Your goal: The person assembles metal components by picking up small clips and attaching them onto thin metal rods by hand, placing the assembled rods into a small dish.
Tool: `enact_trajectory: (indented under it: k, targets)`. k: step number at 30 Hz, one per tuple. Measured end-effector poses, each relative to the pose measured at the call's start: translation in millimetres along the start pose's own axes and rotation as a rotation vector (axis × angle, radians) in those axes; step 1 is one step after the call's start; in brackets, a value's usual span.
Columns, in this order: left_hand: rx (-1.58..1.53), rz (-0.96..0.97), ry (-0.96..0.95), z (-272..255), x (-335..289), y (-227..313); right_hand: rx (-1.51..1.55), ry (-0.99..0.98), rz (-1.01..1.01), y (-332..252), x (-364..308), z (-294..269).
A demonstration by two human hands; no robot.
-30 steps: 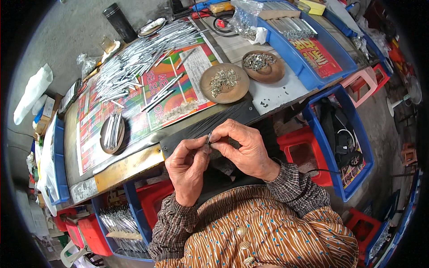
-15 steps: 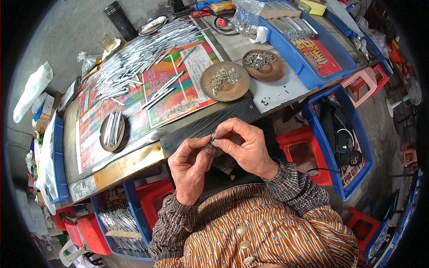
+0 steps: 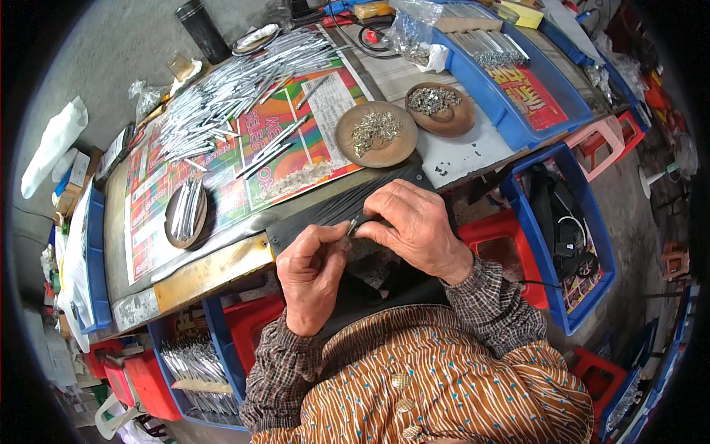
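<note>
Just off the table's front edge, my left hand (image 3: pixel 313 275) pinches a small, slim metal piece (image 3: pixel 353 224) between thumb and finger, its tip poking out. Beside it, a little to the right, my right hand (image 3: pixel 418 228) is closed with thumb and fingertips together; whatever they hold is hidden. Beyond my hands, a round wooden dish (image 3: pixel 396 157) carries small brass-coloured parts. A second wooden dish (image 3: pixel 464 122) to its right has small grey metal parts. On the left, an oval dish (image 3: pixel 177 235) bears several slim silvery rods (image 3: pixel 191 207).
A big heap of silvery rods (image 3: pixel 222 96) covers the table's far left. A blue tray (image 3: pixel 510 103) with more rods stands at the back right. Below the table's right end are a blue crate (image 3: pixel 566 314) and a red stool (image 3: pixel 529 277). Another blue crate (image 3: pixel 222 333) sits lower left.
My right hand has shifted slightly up and right, its fingertips drawn a little away from my left hand. My left hand stays almost in place, still pinching the small metal piece.
</note>
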State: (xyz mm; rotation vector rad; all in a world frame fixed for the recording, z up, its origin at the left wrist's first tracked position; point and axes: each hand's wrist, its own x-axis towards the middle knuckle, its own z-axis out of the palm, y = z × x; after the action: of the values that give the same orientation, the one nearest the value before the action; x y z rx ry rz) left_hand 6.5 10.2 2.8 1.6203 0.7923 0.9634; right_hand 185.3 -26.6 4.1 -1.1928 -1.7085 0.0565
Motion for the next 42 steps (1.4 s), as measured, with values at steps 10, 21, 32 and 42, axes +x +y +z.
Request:
enact_trajectory:
  k: [10, 21, 32, 42]
  targets:
    - [-0.072, -0.051, 0.029, -1, -1, 2, 0.086, -0.008, 0.001, -1, -6, 14]
    - [-0.256, -0.07, 0.067, 3, -2, -3, -0.098, 0.134, -0.151, 0, -11, 31]
    - [-0.328, -0.134, 0.067, 0, -3, -1, 0.211, 0.066, 0.21, -4, -8, 21]
    - [-0.227, -0.097, 0.069, 2, -5, 1, 0.177, 0.13, 0.4, 4, 3, 8]
